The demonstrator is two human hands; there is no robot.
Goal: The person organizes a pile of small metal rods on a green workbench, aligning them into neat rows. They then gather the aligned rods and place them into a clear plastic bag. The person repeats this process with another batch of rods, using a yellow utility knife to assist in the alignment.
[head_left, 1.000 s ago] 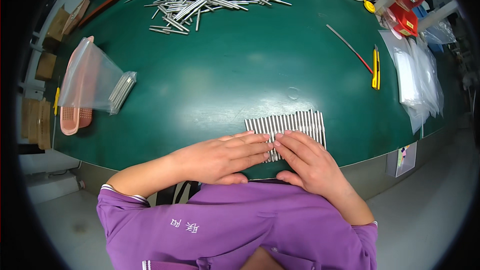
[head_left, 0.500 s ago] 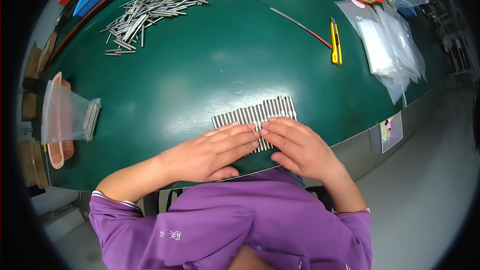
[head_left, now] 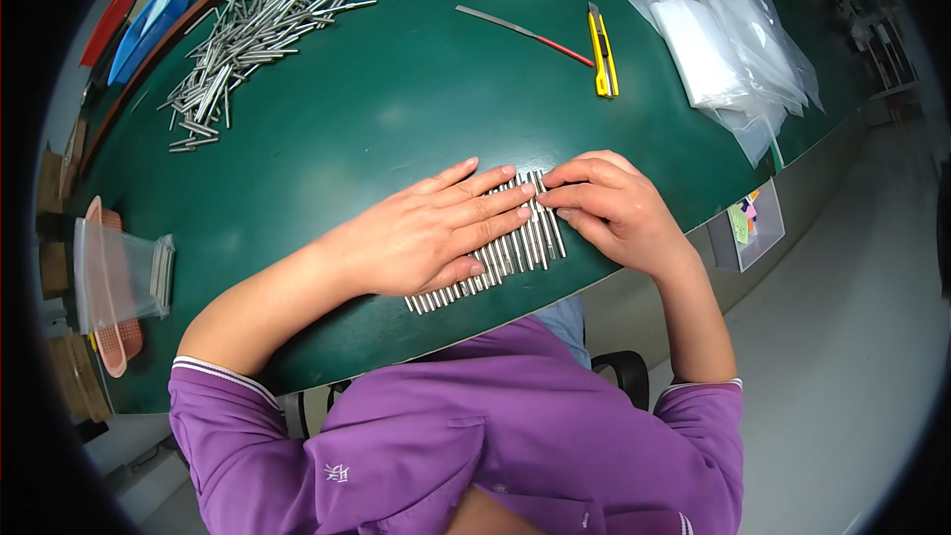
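Note:
A row of short silvery metal rods lies side by side on the green table, slanting up to the right. My left hand lies flat across the row's left and middle, fingers stretched and spread, covering many of the rods. At the right end, my right hand has its fingers bent and drawn together, the tips closed at the upper end of the last rods. Those fingers partly hide what they grip. A large loose heap of similar metal rods is at the far left.
A red-handled file and a yellow utility knife lie at the back. Clear plastic bags are stacked far right. At the left edge, a bag of rods overlaps a pink basket. A blue bin stands behind.
The view has turned and shifted, so the table's things sit differently. My left hand has spread flat farther over the rods. My right hand has moved to the row's right end, fingers bent.

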